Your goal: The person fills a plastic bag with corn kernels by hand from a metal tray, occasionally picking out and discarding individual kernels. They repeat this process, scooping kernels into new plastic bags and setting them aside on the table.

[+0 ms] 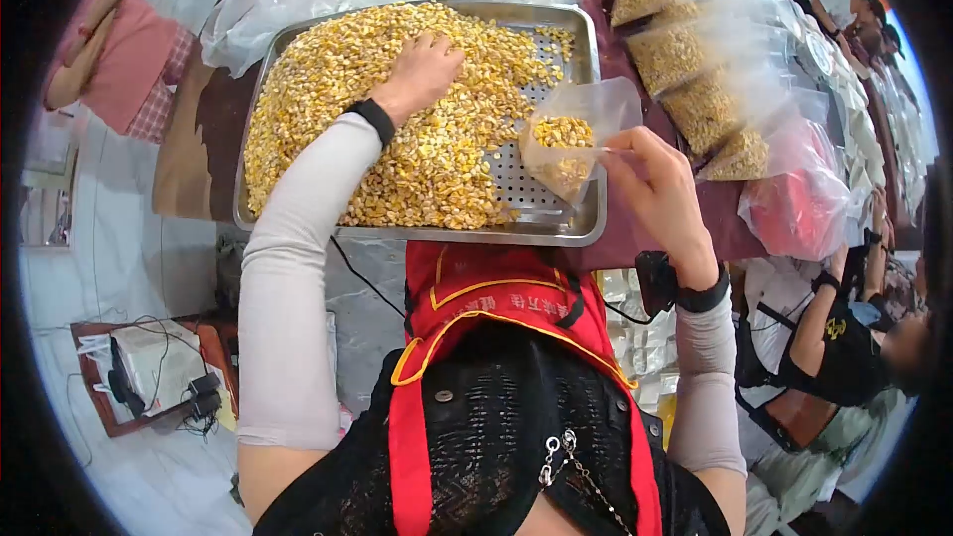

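Note:
A metal tray with a perforated bottom holds a large heap of yellow corn kernels. My left hand rests palm down on the heap, its fingers curled into the kernels, which partly hide the fingertips. Over the tray's right side, my right hand pinches the edge of a clear plastic bag. The bag leans open on the perforated bottom, with some kernels inside.
Several filled bags of kernels line the table to the right. A bag with pinkish-red contents sits beyond them. Loose clear plastic bags lie behind the tray. Other people are at both sides; a person in black is at right.

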`<state>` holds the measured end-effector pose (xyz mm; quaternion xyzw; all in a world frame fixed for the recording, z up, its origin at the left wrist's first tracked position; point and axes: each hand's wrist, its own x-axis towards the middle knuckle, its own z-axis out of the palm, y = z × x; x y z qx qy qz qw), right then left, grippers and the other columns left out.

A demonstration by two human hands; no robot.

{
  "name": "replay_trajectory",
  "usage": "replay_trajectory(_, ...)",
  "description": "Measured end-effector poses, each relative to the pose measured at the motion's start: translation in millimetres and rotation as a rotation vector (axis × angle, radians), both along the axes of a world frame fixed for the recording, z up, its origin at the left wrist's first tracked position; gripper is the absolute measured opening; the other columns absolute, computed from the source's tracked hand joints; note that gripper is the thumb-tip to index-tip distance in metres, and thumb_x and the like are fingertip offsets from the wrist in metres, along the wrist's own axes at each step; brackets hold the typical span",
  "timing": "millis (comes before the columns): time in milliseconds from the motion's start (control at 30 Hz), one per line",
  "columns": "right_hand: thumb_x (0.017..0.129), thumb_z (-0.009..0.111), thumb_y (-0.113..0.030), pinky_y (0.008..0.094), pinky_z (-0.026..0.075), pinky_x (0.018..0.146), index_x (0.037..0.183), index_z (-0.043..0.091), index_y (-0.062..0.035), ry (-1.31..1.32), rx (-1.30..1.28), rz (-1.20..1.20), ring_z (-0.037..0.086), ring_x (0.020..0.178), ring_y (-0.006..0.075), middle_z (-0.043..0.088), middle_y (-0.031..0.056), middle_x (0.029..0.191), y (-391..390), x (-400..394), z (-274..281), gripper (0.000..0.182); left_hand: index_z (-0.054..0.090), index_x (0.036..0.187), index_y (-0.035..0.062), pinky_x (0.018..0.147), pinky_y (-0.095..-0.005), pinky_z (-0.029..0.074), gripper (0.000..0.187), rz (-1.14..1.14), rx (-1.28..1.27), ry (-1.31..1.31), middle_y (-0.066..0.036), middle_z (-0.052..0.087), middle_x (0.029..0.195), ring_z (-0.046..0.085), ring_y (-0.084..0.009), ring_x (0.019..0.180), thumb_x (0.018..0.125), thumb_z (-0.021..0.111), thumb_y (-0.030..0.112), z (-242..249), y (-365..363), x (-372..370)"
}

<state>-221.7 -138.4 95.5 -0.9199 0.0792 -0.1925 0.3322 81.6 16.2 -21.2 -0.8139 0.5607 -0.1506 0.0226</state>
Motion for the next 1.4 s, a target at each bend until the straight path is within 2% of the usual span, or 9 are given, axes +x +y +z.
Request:
replay_trajectory(233, 0.085, 0.056, -0.011, 0.0363, 0.045, 0.06, 0.094, 0.059, -0.006, -0.025, -0.026, 0.026, 0.057, 0.068, 0.0331, 0.058, 0.0134, 0.08, -2.7, 3.6, 2.4, 0.011, 0.057, 0.102, 0.0124, 0.064, -0.0417, 0.047, 0.019, 0.009, -0.014, 0.21, -0.012, 0.056, 0.084, 0.057, -0.0305, 0.074, 0.085, 0.053, 0.02, 7.8, 17.9, -6.5)
replay_trajectory(333, 0.085, 0.057, -0.012, 0.0371, 0.045, 0.06, 0.094, 0.061, -0.007, 0.024, -0.024, 0.026, 0.057, 0.068, 0.0331, 0.057, 0.0126, 0.079, -6.3, 2.2, 4.3, 0.012, 0.056, 0.107, 0.0109, 0.056, -0.036, 0.047, 0.022, -0.001, -0.328, 0.412, -0.01, 0.059, 0.083, 0.057, -0.0236, 0.068, 0.088, 0.051, 0.02, 15.1, 17.8, -9.2)
replay_trajectory(400, 0.084, 0.058, -0.013, 0.0369, 0.045, 0.059, 0.092, 0.061, -0.0068, 0.018, -0.033, 0.03, 0.057, 0.067, 0.0323, 0.057, 0.0121, 0.079, -8.7, 0.9, 5.3, 0.011, 0.057, 0.11, 0.008, 0.051, -0.0281, 0.045, 0.025, 0.293, -0.596, 1.149, -0.007, 0.059, 0.083, 0.056, -0.0166, 0.066, 0.092, 0.048, 0.022, 24.8, 12.7, -15.9)
replay_trajectory(600, 0.081, 0.062, -0.015, 0.0348, 0.044, 0.058, 0.087, 0.06, -0.0052, 0.082, -0.07, 0.004, 0.057, 0.063, 0.0274, 0.057, 0.0104, 0.079, -10.4, -3.8, 8.5, 0.012, 0.058, 0.108, 0.0032, 0.057, -0.025, 0.048, 0.026, 0.333, -1.202, 2.354, -0.007, 0.057, 0.086, 0.054, -0.016, 0.07, 0.092, 0.047, 0.02, 31.1, 16.5, -22.0)
replay_trajectory(767, 0.081, 0.062, -0.015, 0.034, 0.044, 0.057, 0.087, 0.06, -0.0048, 0.052, -0.056, -0.008, 0.057, 0.062, 0.0263, 0.057, 0.0102, 0.079, -10.9, -4.9, 2.6, 0.012, 0.056, 0.106, 0.0019, 0.063, -0.0281, 0.049, 0.027, 0.476, -1.432, 2.387, -0.011, 0.056, 0.091, 0.054, -0.02, 0.079, 0.093, 0.047, 0.024, 47.3, 13.7, -39.7)
replay_trajectory(933, 0.081, 0.062, -0.015, 0.0339, 0.044, 0.057, 0.089, 0.059, -0.0054, 0.016, -0.029, -0.003, 0.057, 0.062, 0.0256, 0.057, 0.0096, 0.079, -8.8, -5.3, 0.7, 0.012, 0.052, 0.099, 0.0049, 0.052, -0.0233, 0.041, 0.02, 0.283, -1.223, 2.514, -0.007, 0.052, 0.083, 0.048, -0.0139, 0.068, 0.092, 0.053, 0.023, 56.4, 7.5, -44.2)
replay_trajectory(1133, 0.081, 0.061, -0.015, 0.0359, 0.044, 0.057, 0.086, 0.057, -0.0069, 0.016, -0.076, -0.002, 0.058, 0.064, 0.0269, 0.057, 0.0093, 0.078, -7.5, -5.1, -0.6, 0.011, 0.049, 0.089, 0.0095, 0.048, -0.0204, 0.033, 0.026, -0.434, -0.952, 2.644, -0.001, 0.045, 0.072, 0.039, -0.0085, 0.057, 0.092, 0.051, 0.035, 116.4, -34.7, -86.5)
replay_trajectory(1267, 0.082, 0.06, -0.017, 0.0388, 0.045, 0.058, 0.085, 0.057, -0.0079, 0.008, -0.096, -0.006, 0.058, 0.068, 0.03, 0.057, 0.0097, 0.078, -5.7, -5.6, -1.6, 0.01, 0.049, 0.078, 0.0088, 0.053, -0.0224, 0.036, 0.035, -0.476, -0.805, 2.635, -0.001, 0.044, 0.067, 0.042, -0.0097, 0.059, 0.092, 0.05, 0.041, 145.3, -62.4, -115.4)
replay_trajectory(1400, 0.082, 0.059, -0.018, 0.0394, 0.045, 0.06, 0.085, 0.058, -0.0081, 0.007, -0.098, 0.005, 0.058, 0.071, 0.0312, 0.057, 0.0096, 0.078, -5.0, -7.1, -0.9, 0.011, 0.045, 0.066, 0.0109, 0.045, -0.0238, 0.037, 0.045, -0.164, -0.94, 2.365, -0.001, 0.045, 0.057, 0.043, -0.0109, 0.048, 0.09, 0.048, 0.049, 158.0, -81.3, -148.0)
